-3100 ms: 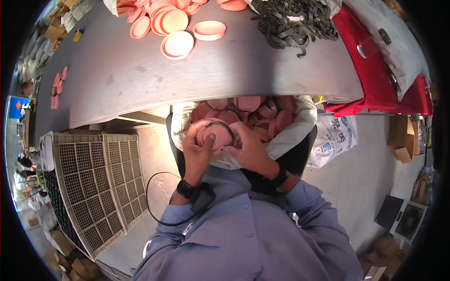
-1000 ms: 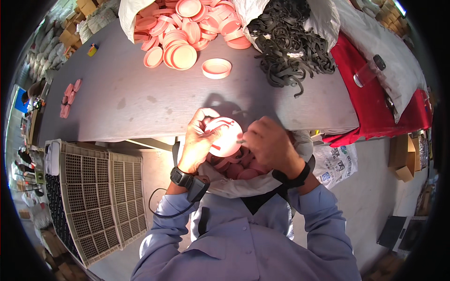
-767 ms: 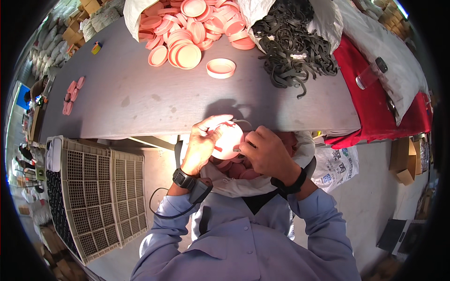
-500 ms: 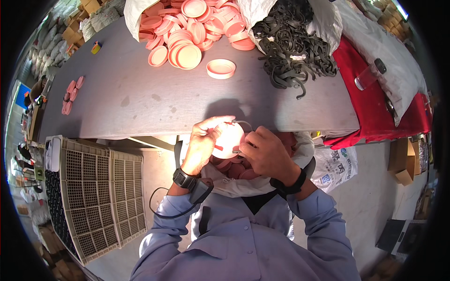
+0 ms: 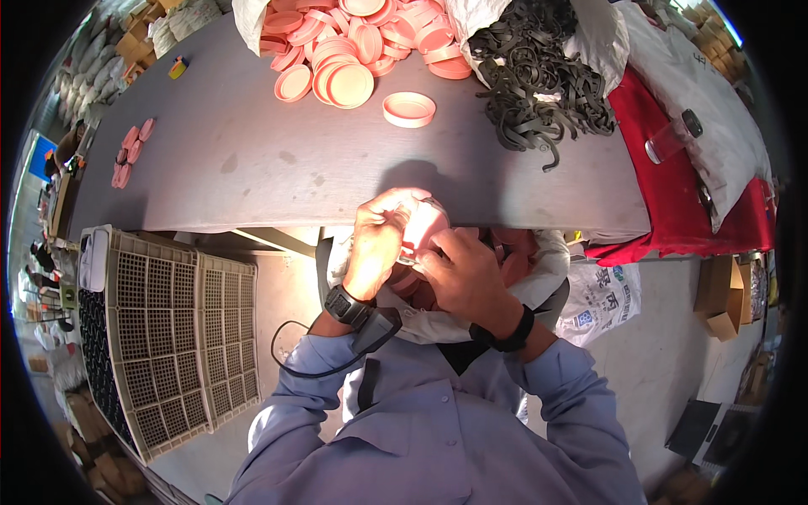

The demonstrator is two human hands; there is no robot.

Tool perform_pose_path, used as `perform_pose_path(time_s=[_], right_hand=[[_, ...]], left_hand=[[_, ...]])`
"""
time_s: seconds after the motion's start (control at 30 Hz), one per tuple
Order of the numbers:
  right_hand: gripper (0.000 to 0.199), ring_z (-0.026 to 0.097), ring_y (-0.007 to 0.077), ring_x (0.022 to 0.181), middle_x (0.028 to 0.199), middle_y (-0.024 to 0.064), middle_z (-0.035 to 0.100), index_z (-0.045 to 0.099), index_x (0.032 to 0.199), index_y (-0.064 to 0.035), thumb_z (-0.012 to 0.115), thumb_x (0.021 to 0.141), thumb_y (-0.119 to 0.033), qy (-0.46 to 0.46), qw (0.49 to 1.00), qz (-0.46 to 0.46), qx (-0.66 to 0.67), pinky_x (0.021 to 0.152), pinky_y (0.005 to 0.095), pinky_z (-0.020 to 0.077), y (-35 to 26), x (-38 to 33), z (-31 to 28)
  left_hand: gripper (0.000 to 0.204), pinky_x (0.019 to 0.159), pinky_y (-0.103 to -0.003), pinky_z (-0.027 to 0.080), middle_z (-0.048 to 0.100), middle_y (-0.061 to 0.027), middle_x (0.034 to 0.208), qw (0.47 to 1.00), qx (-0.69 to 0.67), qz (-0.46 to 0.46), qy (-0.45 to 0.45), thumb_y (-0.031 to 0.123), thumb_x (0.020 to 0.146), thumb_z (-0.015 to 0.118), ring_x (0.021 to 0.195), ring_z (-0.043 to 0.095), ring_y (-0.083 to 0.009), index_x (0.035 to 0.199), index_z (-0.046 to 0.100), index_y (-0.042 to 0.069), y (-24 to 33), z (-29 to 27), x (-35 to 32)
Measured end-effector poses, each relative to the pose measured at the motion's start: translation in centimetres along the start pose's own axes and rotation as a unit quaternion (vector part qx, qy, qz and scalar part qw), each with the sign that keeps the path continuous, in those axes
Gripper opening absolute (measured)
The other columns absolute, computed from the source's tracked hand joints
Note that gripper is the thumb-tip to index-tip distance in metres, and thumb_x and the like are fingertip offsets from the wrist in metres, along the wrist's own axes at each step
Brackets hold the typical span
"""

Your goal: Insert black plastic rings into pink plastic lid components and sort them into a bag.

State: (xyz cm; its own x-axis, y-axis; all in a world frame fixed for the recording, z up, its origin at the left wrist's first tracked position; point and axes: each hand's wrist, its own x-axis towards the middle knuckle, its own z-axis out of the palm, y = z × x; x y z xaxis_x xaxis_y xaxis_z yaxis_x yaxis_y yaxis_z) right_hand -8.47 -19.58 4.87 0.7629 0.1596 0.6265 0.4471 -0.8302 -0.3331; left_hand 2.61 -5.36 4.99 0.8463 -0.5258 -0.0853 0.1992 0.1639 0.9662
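Between both hands is a pink round lid, tilted on edge, with a dark grey strip showing along part of its rim. My left hand grips its left side with the fingers closed. On the lower right of the lid, my right hand pinches the edge; its fingertips partly hide what lies beneath. Below the hands an open white sack at my lap holds many pink lids. Farther off, a single pink lid lies flat on the grey table.
A heap of pink lids spills from a sack at the back. Beside it lies a pile of dark grey strips. Several pink lids sit at the left. A clear bottle rests on red cloth; a beige crate stands left of me.
The lid has turned from nearly face-on to tilted. The loose grey strip loop between my hands no longer sticks out. My right hand has moved slightly left and down; the whole view has shifted a little.
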Motion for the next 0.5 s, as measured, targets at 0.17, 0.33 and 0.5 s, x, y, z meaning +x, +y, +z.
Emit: perform_pose_path(time_s=[0.17, 0.33, 0.5], right_hand=[[0.009, 0.06, 0.0265, 0.076, 0.087, 0.0066, 0.057, 0.068, 0.082, -0.0088, 0.075, 0.081, -0.015, 0.0, 1.0, -0.016, -0.009, 0.066, 0.0389, 0.0512, 0.8, 0.1, -0.1], [0.011, 0.06, 0.0256, 0.075, 0.087, 0.0055, 0.057, 0.066, 0.079, -0.0109, 0.075, 0.079, -0.017, -0.024, 0.999, -0.036, -0.031, 0.064, 0.0398, 0.0505, 1.5, 0.1, -0.1], [0.013, 0.061, 0.0261, 0.074, 0.085, 0.0054, 0.056, 0.065, 0.079, -0.0114, 0.075, 0.079, -0.019, -0.022, 0.999, -0.03, 0.009, 0.063, 0.04, 0.0501, 1.3, 0.0, 0.5]], left_hand=[[0.027, 0.054, -0.025, 0.051, 0.07, -0.003, 0.088, 0.998, -0.023, 0.045, 0.035, -0.004, 0.106, 0.049, 0.066, 0.062, -0.0087, 0.117, 0.074, 0.001, -1.2, 0.2, -0.5], [0.021, 0.054, -0.022, 0.051, 0.069, -0.0005, 0.093, 0.994, 0.046, 0.066, 0.075, 0.005, 0.109, 0.056, 0.068, 0.059, -0.0054, 0.12, 0.073, 0.003, -1.5, 0.4, -1.2], [0.019, 0.052, -0.021, 0.051, 0.067, 0.0019, 0.093, 0.984, 0.044, 0.085, 0.148, 0.011, 0.109, 0.06, 0.067, 0.056, -0.0039, 0.121, 0.073, 0.006, -3.9, 1.0, -2.1]])
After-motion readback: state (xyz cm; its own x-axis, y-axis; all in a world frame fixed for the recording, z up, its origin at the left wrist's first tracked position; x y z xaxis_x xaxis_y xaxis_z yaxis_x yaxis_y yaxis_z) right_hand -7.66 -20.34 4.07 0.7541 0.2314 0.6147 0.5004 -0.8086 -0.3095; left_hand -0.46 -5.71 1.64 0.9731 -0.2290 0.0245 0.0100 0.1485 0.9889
